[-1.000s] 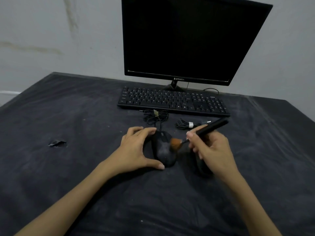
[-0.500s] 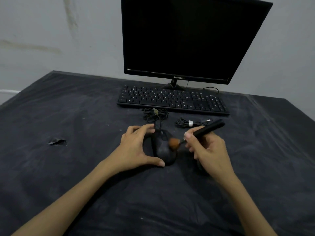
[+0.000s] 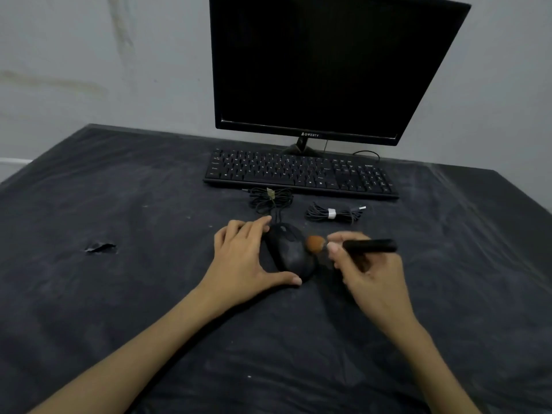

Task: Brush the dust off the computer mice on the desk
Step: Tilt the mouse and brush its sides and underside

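A black wired mouse (image 3: 291, 249) lies on the dark cloth-covered desk (image 3: 149, 294) in front of the keyboard. My left hand (image 3: 248, 258) cups its left side, thumb at the near end and fingers at the far end. My right hand (image 3: 367, 273) grips a brush (image 3: 367, 245) with a black handle; its orange bristles touch the mouse's right side. A second mouse is mostly hidden under my right hand; I cannot make it out clearly.
A black keyboard (image 3: 301, 173) and a dark monitor (image 3: 322, 67) stand behind the mouse. Two bundled cables (image 3: 333, 213) lie between the keyboard and my hands. A small tear (image 3: 100, 248) marks the cloth at the left.
The brush handle has swung down to lie more level, and the bristles have shifted slightly along the mouse's right side. My left hand has stayed on the mouse.
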